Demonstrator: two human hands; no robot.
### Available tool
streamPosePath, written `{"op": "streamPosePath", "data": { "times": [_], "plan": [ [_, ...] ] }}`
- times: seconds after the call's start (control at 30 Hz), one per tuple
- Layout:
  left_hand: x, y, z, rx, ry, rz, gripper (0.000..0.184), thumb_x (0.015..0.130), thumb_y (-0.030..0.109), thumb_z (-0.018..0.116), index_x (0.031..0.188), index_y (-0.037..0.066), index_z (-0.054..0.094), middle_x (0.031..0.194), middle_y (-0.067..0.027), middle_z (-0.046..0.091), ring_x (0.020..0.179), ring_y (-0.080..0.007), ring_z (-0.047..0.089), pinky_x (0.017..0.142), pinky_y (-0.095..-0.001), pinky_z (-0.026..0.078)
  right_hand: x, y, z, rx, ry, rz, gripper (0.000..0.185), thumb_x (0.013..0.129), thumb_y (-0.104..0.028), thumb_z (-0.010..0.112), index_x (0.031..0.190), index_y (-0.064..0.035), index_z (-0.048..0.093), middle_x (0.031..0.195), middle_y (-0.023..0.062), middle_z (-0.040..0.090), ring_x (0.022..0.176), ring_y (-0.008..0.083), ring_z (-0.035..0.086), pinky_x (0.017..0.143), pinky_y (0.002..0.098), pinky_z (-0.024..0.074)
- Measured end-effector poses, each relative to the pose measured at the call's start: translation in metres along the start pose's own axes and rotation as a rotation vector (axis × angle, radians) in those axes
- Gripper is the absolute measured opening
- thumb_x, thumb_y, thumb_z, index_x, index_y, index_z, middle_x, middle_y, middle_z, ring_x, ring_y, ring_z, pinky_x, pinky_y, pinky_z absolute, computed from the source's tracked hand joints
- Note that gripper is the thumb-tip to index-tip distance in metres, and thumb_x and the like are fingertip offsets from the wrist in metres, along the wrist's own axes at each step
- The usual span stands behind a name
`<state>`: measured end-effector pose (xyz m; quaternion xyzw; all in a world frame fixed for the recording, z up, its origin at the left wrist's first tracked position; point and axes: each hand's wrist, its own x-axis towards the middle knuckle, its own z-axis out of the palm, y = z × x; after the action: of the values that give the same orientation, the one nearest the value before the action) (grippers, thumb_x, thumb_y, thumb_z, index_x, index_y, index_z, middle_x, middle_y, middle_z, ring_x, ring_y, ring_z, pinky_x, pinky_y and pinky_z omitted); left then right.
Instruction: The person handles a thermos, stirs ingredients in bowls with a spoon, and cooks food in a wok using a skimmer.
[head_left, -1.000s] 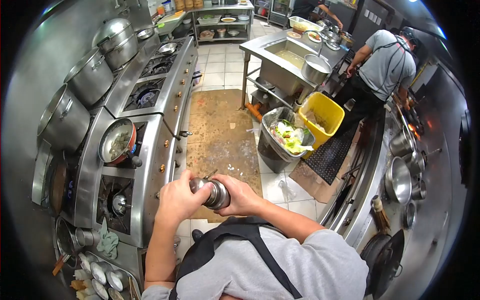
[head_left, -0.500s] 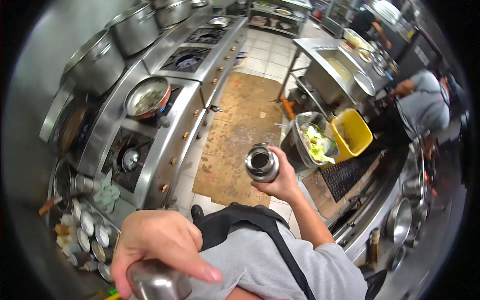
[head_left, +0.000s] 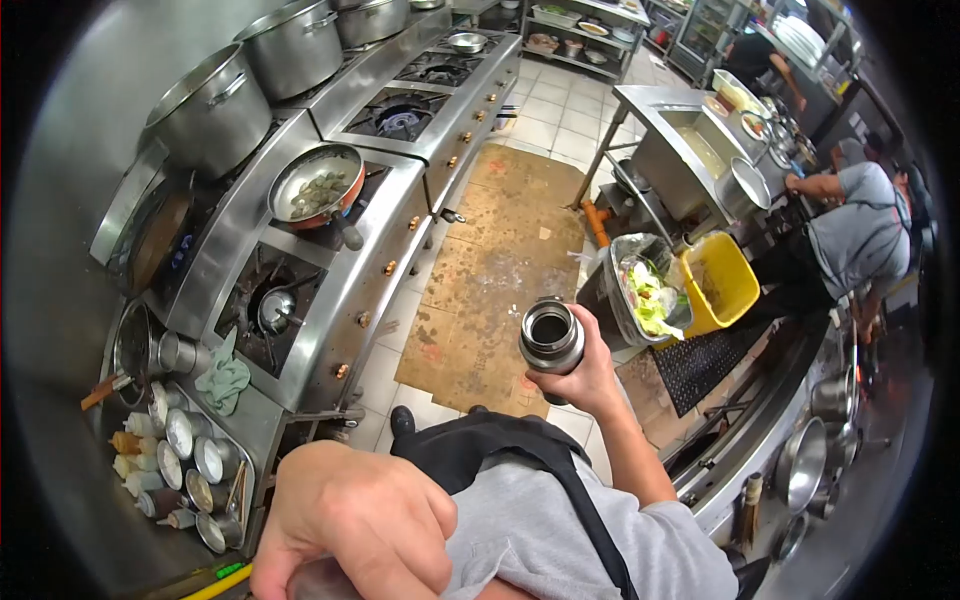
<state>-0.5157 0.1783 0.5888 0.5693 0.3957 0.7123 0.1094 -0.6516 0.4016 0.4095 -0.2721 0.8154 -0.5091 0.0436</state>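
My right hand point(head_left: 590, 365) is wrapped round an open steel thermos flask point(head_left: 550, 345) in front of my apron. The flask stands nearly upright, its mouth toward me and its inside dark. Very close to the camera, my left hand point(head_left: 355, 515) is curled over a small metal cup point(head_left: 326, 582). Only a sliver of that cup shows under my fingers at the bottom edge of the view; its contents are hidden.
A pan point(head_left: 318, 187) with food sits on the stove point(head_left: 390, 225) at left, below large pots point(head_left: 210, 115). Seasoning containers point(head_left: 180, 435) stand lower left. A lined bin point(head_left: 640, 290) and yellow bin point(head_left: 725, 275) are at right, near a co-worker point(head_left: 860, 220).
My left hand has turned over and come nearer the camera, so the cup is now mostly hidden. The whole view has shifted slightly; the thermos flask stays in my right hand.
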Motion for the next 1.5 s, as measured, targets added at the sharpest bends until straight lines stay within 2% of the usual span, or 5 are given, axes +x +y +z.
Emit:
{"op": "streamPosePath", "data": {
  "times": [0.33, 0.4, 0.53, 0.73, 1.5],
  "plan": [
    [-0.071, -0.008, -0.033, 0.148, 0.185, -0.146, 0.096, 0.068, 0.072, 0.069, 0.110, -0.014, 0.060, 0.089, -0.0184, 0.068, 0.062, -0.0232, 0.065, 0.060, -0.0325, 0.050, 0.003, -0.024, -0.037, 0.020, 0.099, -0.223, 0.098, 0.055, -0.023, 0.091, 0.134, -0.0014, 0.037, 0.116, 0.0109, 0.059, 0.109, 0.0202, 0.059, 0.096, 0.0340, 0.0453],
    [-0.087, -0.016, -0.012, 0.327, 0.956, -0.503, 0.095, 0.065, 0.075, 0.069, 0.113, -0.007, 0.060, 0.088, -0.0087, 0.064, 0.073, -0.0142, 0.064, 0.067, -0.0262, 0.049, 0.005, -0.033, -0.052, 0.049, 0.115, -0.365, 0.102, 0.054, -0.022, 0.093, 0.135, -0.0005, 0.036, 0.116, 0.0104, 0.058, 0.108, 0.0190, 0.059, 0.097, 0.0335, 0.0452],
    [-0.208, -0.084, -0.054, 0.437, 1.192, -0.947, 0.030, 0.084, 0.027, 0.066, 0.105, 0.006, 0.060, 0.080, 0.0059, 0.053, 0.067, -0.0024, 0.047, 0.057, -0.0196, 0.038, 0.011, -0.067, -0.089, -0.002, 0.167, -0.629, 0.111, 0.048, -0.029, 0.096, 0.135, 0.0007, 0.035, 0.117, 0.0126, 0.056, 0.107, 0.0232, 0.060, 0.095, 0.0350, 0.0460],
    [-0.352, -0.137, -0.015, 0.826, 0.982, -1.915, 0.068, 0.071, 0.062, 0.069, 0.097, 0.001, 0.058, 0.094, -0.0230, 0.066, 0.090, -0.0348, 0.064, 0.080, -0.0407, 0.049, 0.026, -0.112, -0.118, 0.011, 0.254, -0.967, 0.083, 0.061, -0.028, 0.090, 0.125, 0.0036, 0.046, 0.109, 0.0245, 0.062, 0.098, 0.0364, 0.065, 0.086, 0.0433, 0.0530],
    [-0.531, -0.197, 0.108, 0.291, 1.106, -2.098, 0.064, 0.076, 0.058, 0.063, 0.085, -0.005, 0.065, 0.077, -0.0189, 0.065, 0.070, -0.0291, 0.064, 0.063, -0.0391, 0.049, 0.029, -0.182, -0.093, -0.047, 0.998, -1.147, 0.041, 0.085, -0.025, 0.069, 0.115, -0.0152, 0.044, 0.098, 0.0151, 0.067, 0.087, 0.0322, 0.069, 0.081, 0.0472, 0.0581]
  ]
}}
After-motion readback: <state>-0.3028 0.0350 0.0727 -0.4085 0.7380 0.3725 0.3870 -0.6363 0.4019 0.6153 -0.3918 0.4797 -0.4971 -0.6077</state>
